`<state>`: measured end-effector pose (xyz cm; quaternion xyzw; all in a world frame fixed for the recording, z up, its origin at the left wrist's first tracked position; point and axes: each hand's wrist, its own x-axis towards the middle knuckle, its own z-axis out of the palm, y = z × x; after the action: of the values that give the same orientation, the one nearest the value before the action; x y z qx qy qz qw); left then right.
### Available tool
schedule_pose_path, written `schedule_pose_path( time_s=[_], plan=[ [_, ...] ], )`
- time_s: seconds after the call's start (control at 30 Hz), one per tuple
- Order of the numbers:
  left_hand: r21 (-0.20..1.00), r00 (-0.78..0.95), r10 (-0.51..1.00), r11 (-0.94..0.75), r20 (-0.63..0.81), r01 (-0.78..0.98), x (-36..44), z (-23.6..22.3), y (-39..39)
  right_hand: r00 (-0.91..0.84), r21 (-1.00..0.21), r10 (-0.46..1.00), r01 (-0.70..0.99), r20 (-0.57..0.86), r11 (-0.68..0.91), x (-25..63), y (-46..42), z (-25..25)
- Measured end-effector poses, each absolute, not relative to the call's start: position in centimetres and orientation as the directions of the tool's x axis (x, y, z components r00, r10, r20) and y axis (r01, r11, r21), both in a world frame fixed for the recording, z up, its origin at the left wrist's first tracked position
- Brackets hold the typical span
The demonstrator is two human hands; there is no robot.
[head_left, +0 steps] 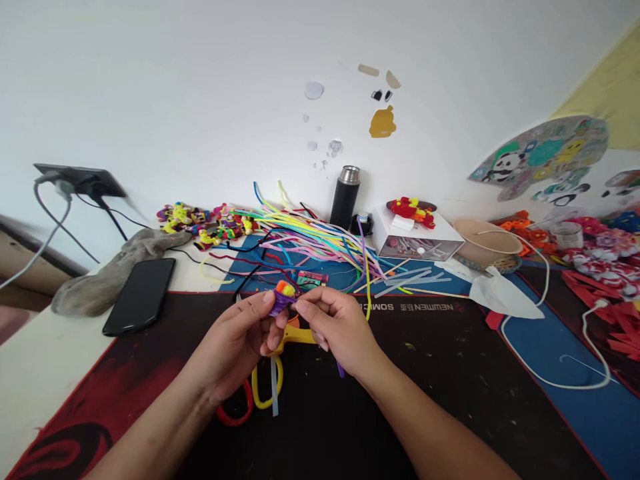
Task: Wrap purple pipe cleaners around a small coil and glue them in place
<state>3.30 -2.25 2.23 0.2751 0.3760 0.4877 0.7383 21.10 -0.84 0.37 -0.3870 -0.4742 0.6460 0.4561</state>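
My left hand (250, 327) pinches a small purple pipe-cleaner piece (281, 305) with an orange and yellow centre. From the other side, my right hand (335, 327) grips a purple pipe cleaner (341, 370) at that piece, thumb against fingers. Its loose end pokes out below my right palm. Under both hands lies a yellow plastic tool (295, 335) with a loop handle, partly hidden, and a translucent stick (275, 387) crosses the loop. Beside it rests a red loop handle (236, 408), which looks like part of scissors.
Many coloured pipe cleaners (315, 237) are heaped behind my hands, near a black thermos (345, 200) and a white drawer box (417, 233). A phone (141, 297) and small pipe-cleaner figures (220, 223) sit left. Translucent sticks (407, 281), tissue (505, 293) and a white cable (550, 385) lie right.
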Motion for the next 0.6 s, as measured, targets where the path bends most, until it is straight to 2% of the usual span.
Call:
schedule_pose_path(
  time_s=[0.6],
  plan=[
    [0.728, 0.369, 0.887, 0.445, -0.278, -0.522, 2.93, 2.27, -2.37, -0.335, -0.968, 0.938, -0.194, -0.089, -0.161, 21.26, -0.67, -0.09]
  ],
)
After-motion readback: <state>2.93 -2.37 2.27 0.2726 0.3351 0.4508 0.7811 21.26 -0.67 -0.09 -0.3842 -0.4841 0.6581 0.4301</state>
